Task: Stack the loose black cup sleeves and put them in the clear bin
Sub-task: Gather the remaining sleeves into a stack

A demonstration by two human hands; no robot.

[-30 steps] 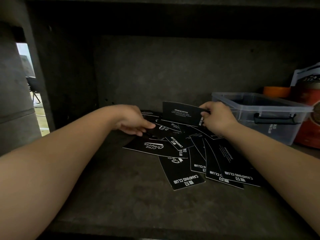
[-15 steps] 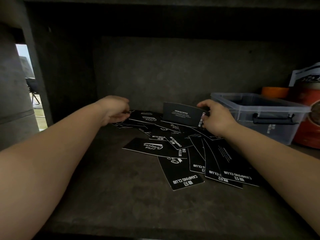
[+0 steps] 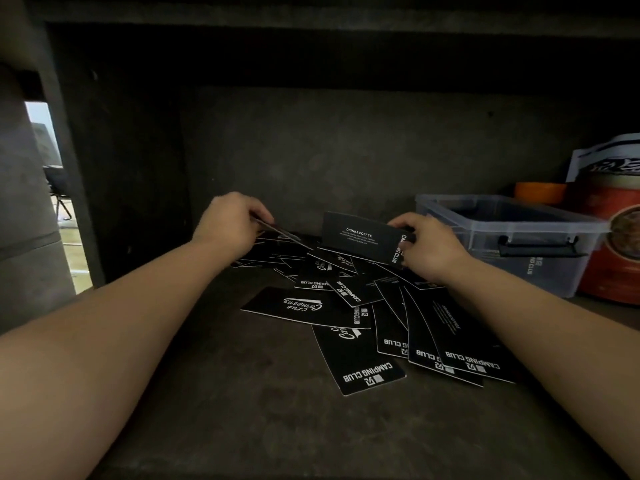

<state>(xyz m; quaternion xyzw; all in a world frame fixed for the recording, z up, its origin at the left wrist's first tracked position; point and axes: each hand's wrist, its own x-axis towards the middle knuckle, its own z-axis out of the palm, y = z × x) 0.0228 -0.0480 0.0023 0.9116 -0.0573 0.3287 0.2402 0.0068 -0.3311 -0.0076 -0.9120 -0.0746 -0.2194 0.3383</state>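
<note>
While loose sleeves [image 3: 360, 355] fan across the shelf [image 3: 214, 403] nearest you, your left hand [image 3: 230, 220] pinches one sleeve [image 3: 282, 232] edge-on, pointing right toward the upright stack [image 3: 363, 237] gripped in your right hand [image 3: 427, 245]; the clear bin [image 3: 540, 223] waits beyond, right.

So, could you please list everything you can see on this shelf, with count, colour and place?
loose sleeves: a dozen or more, black with white print, scattered flat mid-shelf
held stack: one, black, upright in right hand
lifted sleeve: one, black, in left hand
bin: one, clear with black latch, right, open top
tin: one, red-orange, right of bin
orange thing: one, behind bin
shelf: one, dark grey
left hand: grips lifted sleeve
right hand: grips held stack
</note>
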